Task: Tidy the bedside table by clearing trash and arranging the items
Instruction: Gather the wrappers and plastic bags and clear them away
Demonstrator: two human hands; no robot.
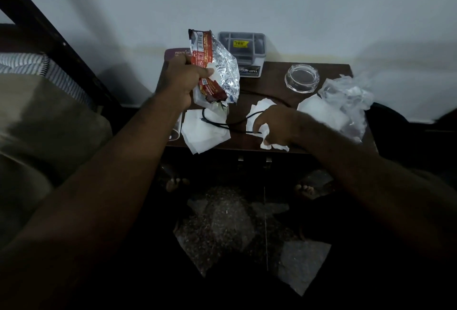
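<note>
Head view, the only one supplied. The step in hand is judged to be trash collection; arranging has not begun.

The left hand [179, 82] is raised over the rear left part of the bedside table [272, 82]. Its fingers and thumb are clamped on a snack wrapper [217, 67], which is held clear of the surface. The wrapper is torn open, red printed outside and silver foil inside, creased and limp.

The right hand [274, 124] is at the front edge of the table, fingers curled around a crumpled tissue [270, 142]. The tissue is white, soft and bunched, and part of it sticks out below the hand.

A black cable [222, 124] runs across the tabletop, over a flat tissue [205, 134] at front left, and on to the right hand's fingers. In this dim light it cannot be told whether the cable is caught in that grasp.

Other items on the table:
- a clear plastic bag [346, 101], rumpled, at the right end
- a glass dish [301, 78] just behind the bag
- a grey box [243, 52] at the rear, against the wall
- a book [174, 53] at rear left, partly hidden by the wrapper

The next move calls for lifting the crumpled tissue free of the cable so the cable is not dragged. The flat tissue then needs gathering, and both handfuls need carrying to a bin. No bin is in view.
</note>
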